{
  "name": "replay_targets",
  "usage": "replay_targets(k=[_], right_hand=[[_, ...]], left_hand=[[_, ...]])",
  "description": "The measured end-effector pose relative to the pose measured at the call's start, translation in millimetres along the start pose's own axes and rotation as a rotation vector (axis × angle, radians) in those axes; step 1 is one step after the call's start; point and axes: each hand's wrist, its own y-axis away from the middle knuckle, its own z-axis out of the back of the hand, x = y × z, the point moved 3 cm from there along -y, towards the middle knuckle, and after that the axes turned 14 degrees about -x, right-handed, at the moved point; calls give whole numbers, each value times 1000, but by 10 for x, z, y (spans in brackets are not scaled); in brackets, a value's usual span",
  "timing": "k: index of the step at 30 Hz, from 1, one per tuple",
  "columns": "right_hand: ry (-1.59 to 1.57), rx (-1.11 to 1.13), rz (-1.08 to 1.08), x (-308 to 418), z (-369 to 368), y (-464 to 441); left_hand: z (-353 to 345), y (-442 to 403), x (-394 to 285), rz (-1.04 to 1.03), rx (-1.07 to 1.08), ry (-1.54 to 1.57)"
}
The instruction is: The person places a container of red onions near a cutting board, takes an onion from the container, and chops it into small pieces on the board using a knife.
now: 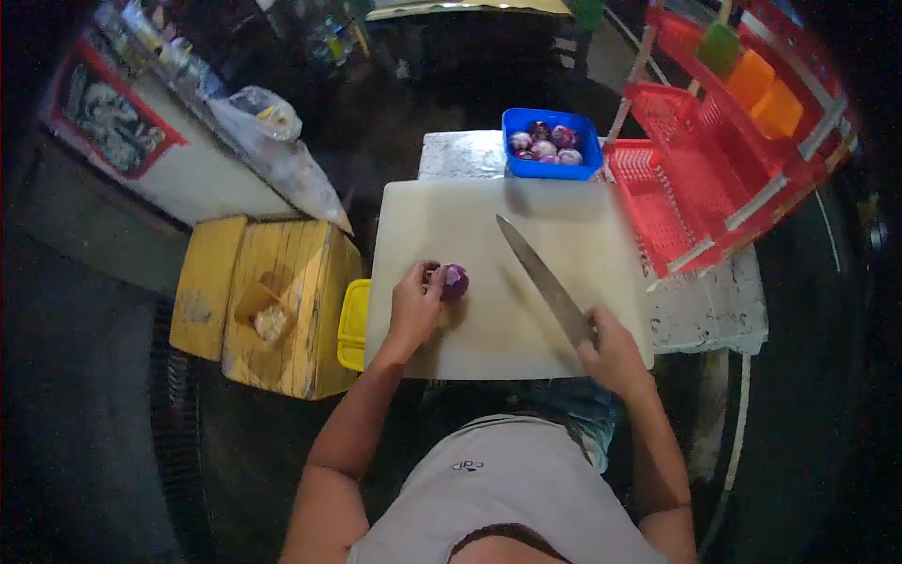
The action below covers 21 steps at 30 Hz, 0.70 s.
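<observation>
- Currently, the work appears to be at an early stage: the purple onion (457, 282) at the left hand's fingertips looks whole, and no slices show on the cutting board (507, 343) beneath it.
- Beyond both hands, at the board's far edge, a blue tub (554, 172) holds several more onions (543, 148), apparently uncut; these would be what is left. The picture is grainy, so whether the held onion is fully peeled cannot be told for certain.
- Left hand (416, 305): fingers curled around the near-left side of the onion, steadying it on the board; forearm slanting up from the body, elbow out to the side.
- Right hand (611, 355): closed around the handle of the knife (545, 280), at the board's near right; the blade runs forward and leftward from this grip, well apart from the onion, its tip farther from the body than either hand. Elbow bent, forearm angled inward.
</observation>
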Motion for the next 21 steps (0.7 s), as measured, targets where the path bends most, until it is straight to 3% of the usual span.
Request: replay_targets(k=[4,7,21], right_hand=[[-69,-33,158,208,-255,108],[44,-25,459,504,-380,136],[411,235,414,1002,-287,294]], left_hand=[[-53,100,96,-107,-141,50],[-124,121,115,-245,-221,-129],[-220,163,162,-154,-222,-158]])
